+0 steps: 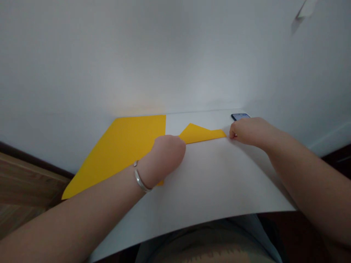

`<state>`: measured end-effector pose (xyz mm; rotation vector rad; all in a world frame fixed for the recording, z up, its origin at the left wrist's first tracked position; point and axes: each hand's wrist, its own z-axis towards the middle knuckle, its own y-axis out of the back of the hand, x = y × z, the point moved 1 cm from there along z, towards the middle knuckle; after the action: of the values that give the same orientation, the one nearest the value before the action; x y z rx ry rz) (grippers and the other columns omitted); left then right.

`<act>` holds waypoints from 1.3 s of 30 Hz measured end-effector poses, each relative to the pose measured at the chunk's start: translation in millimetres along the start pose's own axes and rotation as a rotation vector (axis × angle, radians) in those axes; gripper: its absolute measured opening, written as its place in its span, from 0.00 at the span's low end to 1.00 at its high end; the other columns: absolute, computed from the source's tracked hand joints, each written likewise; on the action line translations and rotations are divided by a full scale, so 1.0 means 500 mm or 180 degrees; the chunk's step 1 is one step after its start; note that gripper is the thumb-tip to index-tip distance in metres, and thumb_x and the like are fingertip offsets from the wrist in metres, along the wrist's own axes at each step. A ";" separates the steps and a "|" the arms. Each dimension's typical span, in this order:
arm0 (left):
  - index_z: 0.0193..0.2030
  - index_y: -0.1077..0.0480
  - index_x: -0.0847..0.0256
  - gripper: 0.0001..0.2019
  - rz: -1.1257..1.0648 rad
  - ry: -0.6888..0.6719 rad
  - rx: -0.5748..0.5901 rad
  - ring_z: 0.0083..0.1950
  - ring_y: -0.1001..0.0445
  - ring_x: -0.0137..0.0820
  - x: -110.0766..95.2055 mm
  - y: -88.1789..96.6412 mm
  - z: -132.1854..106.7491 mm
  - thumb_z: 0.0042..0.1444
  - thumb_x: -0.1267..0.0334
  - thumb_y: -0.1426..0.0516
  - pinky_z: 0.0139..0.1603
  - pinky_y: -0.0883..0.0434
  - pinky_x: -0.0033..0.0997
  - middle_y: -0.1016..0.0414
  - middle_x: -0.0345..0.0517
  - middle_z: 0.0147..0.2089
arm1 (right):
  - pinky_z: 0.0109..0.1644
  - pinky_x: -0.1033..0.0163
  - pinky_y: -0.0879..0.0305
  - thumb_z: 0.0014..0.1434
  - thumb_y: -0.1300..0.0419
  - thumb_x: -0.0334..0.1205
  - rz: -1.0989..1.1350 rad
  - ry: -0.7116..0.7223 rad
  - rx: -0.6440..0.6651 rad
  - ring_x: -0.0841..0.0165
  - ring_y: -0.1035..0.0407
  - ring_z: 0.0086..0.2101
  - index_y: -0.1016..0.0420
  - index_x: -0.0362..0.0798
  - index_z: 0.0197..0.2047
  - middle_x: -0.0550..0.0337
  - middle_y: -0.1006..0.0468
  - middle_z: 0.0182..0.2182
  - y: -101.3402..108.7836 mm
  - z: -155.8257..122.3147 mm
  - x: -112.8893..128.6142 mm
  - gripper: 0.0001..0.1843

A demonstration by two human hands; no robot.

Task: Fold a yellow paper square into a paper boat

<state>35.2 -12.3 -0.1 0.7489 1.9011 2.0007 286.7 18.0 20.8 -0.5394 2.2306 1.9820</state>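
Note:
A folded piece of yellow paper (199, 134) lies on the white table, with a peak toward the wall and a narrow strip pointing right. My left hand (170, 151) covers its left end; the fingers are hidden behind the back of the hand. Just past the strip's right tip is my right hand (242, 130), its fingers curled closed. A small gap shows between that hand and the paper, and nothing can be made out in the fingers. A large flat yellow sheet (128, 140) lies to the left, partly beneath my left hand and forearm.
A phone (240, 116) lies at the back right, just behind my right hand. The white table (219, 182) meets a pale wall (175, 58) at its far edge. Wooden furniture (24, 182) stands to the left, and my body is at the near edge.

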 end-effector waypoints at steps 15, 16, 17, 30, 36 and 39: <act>0.57 0.35 0.56 0.17 0.0403 -0.1007 -0.0755 0.43 0.28 0.39 0.019 0.019 0.004 0.63 0.67 0.51 0.35 0.29 0.35 0.27 0.51 0.47 | 0.54 0.56 0.34 0.63 0.52 0.40 0.0907 0.1288 -0.1037 0.61 0.30 0.51 0.24 0.54 0.54 0.57 0.26 0.54 0.020 -0.022 0.112 0.20; 0.57 0.34 0.57 0.17 0.0356 -0.1118 -0.0721 0.45 0.28 0.39 0.019 0.016 0.008 0.63 0.68 0.51 0.38 0.29 0.35 0.27 0.52 0.49 | 0.54 0.56 0.34 0.63 0.52 0.39 0.0904 0.1267 -0.1064 0.61 0.30 0.51 0.24 0.54 0.53 0.56 0.25 0.54 0.014 -0.020 0.109 0.20; 0.56 0.33 0.59 0.16 0.0304 -0.1184 -0.0685 0.47 0.28 0.38 0.018 0.014 0.012 0.63 0.68 0.51 0.41 0.28 0.35 0.27 0.52 0.50 | 0.54 0.56 0.34 0.63 0.51 0.39 0.0891 0.1242 -0.1078 0.60 0.30 0.51 0.24 0.53 0.53 0.56 0.25 0.54 0.009 -0.019 0.105 0.20; 0.31 0.22 0.67 0.14 0.0456 -0.0167 -0.0076 0.33 0.22 0.46 -0.006 0.032 -0.005 0.56 0.74 0.50 0.26 0.28 0.38 0.24 0.60 0.30 | 0.51 0.57 0.32 0.61 0.49 0.36 0.0726 0.1269 -0.1086 0.61 0.27 0.47 0.20 0.50 0.48 0.56 0.23 0.51 -0.002 -0.013 0.084 0.19; 0.29 0.23 0.67 0.16 0.0538 0.0215 -0.0241 0.32 0.23 0.43 -0.001 0.030 0.001 0.59 0.68 0.51 0.27 0.30 0.36 0.25 0.59 0.29 | 0.47 0.58 0.31 0.61 0.50 0.37 0.0654 0.1348 -0.1189 0.62 0.26 0.44 0.20 0.52 0.45 0.57 0.21 0.49 -0.007 -0.010 0.081 0.18; 0.34 0.25 0.68 0.17 0.0468 0.0300 -0.0583 0.33 0.24 0.42 0.007 0.024 0.009 0.62 0.61 0.53 0.29 0.30 0.36 0.25 0.59 0.32 | 0.47 0.58 0.32 0.61 0.50 0.37 0.0679 0.1362 -0.1180 0.62 0.26 0.44 0.19 0.51 0.45 0.56 0.21 0.48 -0.004 -0.011 0.083 0.18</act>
<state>36.6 -7.9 12.4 0.7772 1.7255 2.3004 249.5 4.7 6.5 -0.8705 2.2209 2.6314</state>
